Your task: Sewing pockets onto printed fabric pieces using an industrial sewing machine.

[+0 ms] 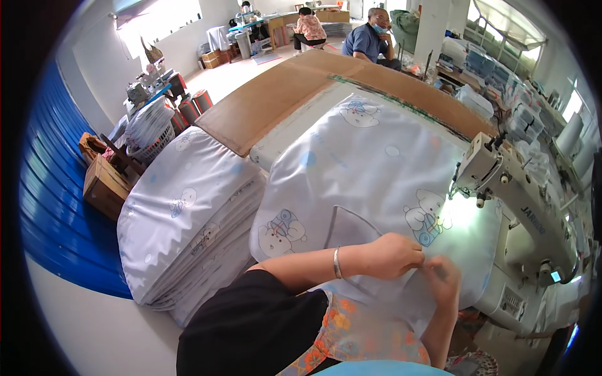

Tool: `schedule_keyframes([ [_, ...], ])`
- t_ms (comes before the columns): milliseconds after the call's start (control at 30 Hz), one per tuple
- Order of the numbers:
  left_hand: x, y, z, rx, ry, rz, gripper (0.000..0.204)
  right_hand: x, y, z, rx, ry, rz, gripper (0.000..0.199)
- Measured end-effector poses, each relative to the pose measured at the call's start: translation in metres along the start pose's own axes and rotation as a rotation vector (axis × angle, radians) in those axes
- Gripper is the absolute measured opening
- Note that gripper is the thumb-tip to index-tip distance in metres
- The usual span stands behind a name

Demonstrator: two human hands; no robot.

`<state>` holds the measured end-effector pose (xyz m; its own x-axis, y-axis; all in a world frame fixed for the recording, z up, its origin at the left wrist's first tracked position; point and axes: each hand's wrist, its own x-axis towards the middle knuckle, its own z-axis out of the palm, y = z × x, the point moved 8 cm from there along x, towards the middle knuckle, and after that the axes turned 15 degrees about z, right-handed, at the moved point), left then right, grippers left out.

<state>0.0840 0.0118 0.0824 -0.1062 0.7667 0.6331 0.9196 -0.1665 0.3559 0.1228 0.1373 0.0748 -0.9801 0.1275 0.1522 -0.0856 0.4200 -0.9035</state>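
A large piece of white fabric (370, 169) printed with cartoon bears and blue spots lies spread over the sewing table. Above its near part, my left hand (400, 255), with a bangle at the wrist, is closed in a pinch. My right hand (443, 277) meets it fingertip to fingertip, also pinched. Whatever sits between the fingers is too small to make out. A grey-edged corner (351, 229) of cloth shows just beyond my left forearm. To the right of the fabric stands a sewing machine (501, 188), its lamp shining on the cloth near the needle.
At the left, a thick stack of matching printed pieces (188, 213) leans against the table. Brown board (263, 106) covers the table's far side. Beyond it sit two people, one in a blue shirt (367, 42). A cardboard box (106, 185) and a laundry basket (153, 144) stand farther left.
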Motion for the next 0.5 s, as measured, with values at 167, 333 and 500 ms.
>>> schedule_keyframes([
  [167, 0.001, 0.0, 0.005, 0.05, -0.039, 0.005, 0.007, -0.003, -0.001, 0.001, -0.156, 0.001, 0.065, 0.01],
  [333, 0.0, -0.001, 0.005, 0.073, -0.044, 0.003, 0.01, -0.003, -0.005, 0.003, -0.155, 0.016, 0.069, 0.011],
  [500, -0.001, 0.0, 0.001, 0.078, -0.047, 0.006, 0.011, -0.003, -0.007, 0.006, -0.176, 0.033, -0.003, 0.012],
])
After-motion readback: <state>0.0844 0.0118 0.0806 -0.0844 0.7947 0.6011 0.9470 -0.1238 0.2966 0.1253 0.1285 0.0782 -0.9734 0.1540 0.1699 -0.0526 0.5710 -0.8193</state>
